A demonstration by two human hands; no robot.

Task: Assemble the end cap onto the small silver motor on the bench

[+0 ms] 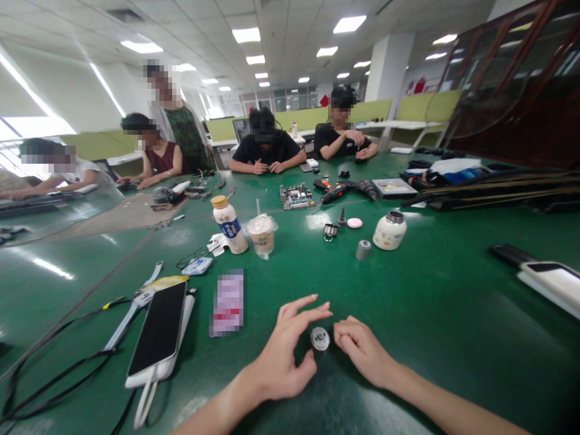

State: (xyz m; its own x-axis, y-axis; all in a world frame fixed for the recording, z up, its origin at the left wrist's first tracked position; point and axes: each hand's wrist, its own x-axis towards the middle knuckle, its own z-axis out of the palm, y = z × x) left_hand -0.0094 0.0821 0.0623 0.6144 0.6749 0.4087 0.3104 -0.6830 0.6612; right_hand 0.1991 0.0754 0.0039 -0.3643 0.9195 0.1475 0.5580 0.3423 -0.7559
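A small round silver part (320, 338), with dark details on its top face, stands on the green table (435, 302) between my hands. My left hand (285, 347) curves round its left side, thumb and fingers apart; whether the thumb tip touches it I cannot tell. Close on the other side, my right hand (365, 350) is closed with its fingers curled in, and anything inside is hidden. Farther off stand a silver cylinder (363, 249) and an uncapped white bottle (390, 231). Near these are a pink disc (354, 223), a dark stepped part (342, 218) and a dark metal ring piece (330, 231).
On the left lie a phone (158, 326) with a white cable, straps and a blurred purple packet (228, 302). A drink bottle (230, 226) and lidded cup (261, 235) stand ahead. Beyond are a circuit board (296, 196), power drills (338, 192) and several people.
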